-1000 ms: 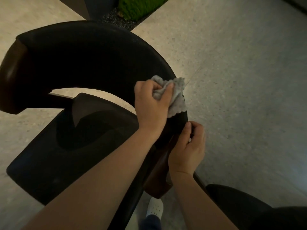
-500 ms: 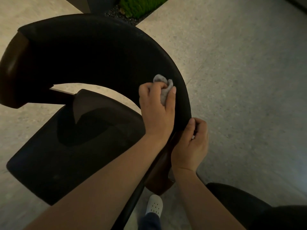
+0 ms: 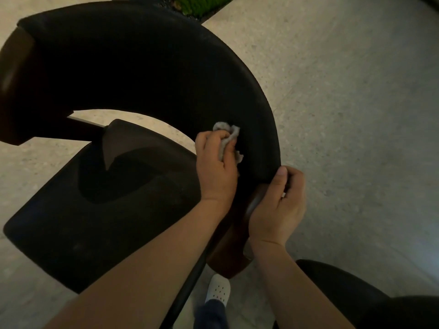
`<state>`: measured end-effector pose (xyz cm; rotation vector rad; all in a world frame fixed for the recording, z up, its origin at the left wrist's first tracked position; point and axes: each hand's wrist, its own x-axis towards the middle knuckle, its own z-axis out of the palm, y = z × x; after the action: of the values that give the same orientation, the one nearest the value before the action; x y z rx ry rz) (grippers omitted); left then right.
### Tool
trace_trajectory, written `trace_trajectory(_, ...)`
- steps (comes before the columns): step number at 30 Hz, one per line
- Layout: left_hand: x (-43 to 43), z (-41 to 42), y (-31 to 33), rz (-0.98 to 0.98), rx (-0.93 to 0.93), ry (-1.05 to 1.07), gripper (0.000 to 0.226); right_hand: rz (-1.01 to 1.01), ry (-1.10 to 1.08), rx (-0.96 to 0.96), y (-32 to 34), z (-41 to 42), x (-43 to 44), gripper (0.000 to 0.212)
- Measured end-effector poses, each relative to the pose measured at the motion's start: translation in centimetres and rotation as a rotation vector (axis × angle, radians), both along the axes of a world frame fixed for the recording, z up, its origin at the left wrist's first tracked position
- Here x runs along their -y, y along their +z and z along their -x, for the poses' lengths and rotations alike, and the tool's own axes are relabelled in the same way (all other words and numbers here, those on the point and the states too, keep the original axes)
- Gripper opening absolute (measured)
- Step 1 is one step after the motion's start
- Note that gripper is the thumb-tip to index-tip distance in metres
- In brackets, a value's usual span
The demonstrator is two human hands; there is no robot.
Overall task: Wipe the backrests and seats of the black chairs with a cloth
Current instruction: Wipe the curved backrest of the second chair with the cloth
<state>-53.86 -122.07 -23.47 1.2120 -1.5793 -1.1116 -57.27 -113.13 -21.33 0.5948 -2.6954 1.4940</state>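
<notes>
Cloth [image 3: 226,136], grey and bunched, lies against the inner face of the black chair's curved backrest [image 3: 142,62], towards its right end. The left hand [image 3: 216,172] grips it, fingers curled tight. The right hand [image 3: 278,207] clasps the backrest's near right end, thumb on its edge.

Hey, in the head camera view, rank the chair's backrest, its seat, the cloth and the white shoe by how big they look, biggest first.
1. backrest
2. seat
3. cloth and white shoe: these look about alike. The cloth is partly hidden in the left hand, so they are left unranked.
</notes>
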Motion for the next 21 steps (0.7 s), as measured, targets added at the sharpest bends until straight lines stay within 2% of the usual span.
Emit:
trace_trajectory(2,-0.3,-1.1,-1.4,-0.138,0.090,0.003,0.009,0.002,0.000,0.005,0.0,0.0,0.0,0.036)
trace_trajectory(5,-0.3,-3.0,-3.3,-0.346,0.198,0.032,0.026,0.001,0.008,0.009,-0.1,0.0,0.0,0.034)
trace_trajectory(7,-0.2,-3.3,-3.2,-0.361,0.185,0.039,0.028,-0.001,0.008,0.011,-0.1,0.1,0.0,0.034)
trace_trajectory(10,-0.6,-3.3,-2.4,-0.264,0.099,-0.048,0.026,-0.011,0.009,0.010,-0.1,0.0,-0.1,0.033)
trace_trajectory(13,-0.7,-4.2,-2.8,-0.208,0.130,-0.126,0.034,-0.010,0.009,0.009,0.1,0.0,0.0,0.030)
trace_trajectory(17,0.0,-4.4,-3.9,-0.336,0.164,-0.066,0.031,-0.011,0.010,0.022,-0.1,0.0,0.0,0.035)
trace_trajectory(21,0.7,-5.7,-5.0,-0.549,0.276,-0.010,0.031,-0.013,0.011,0.041,0.1,-0.1,-0.1,0.037)
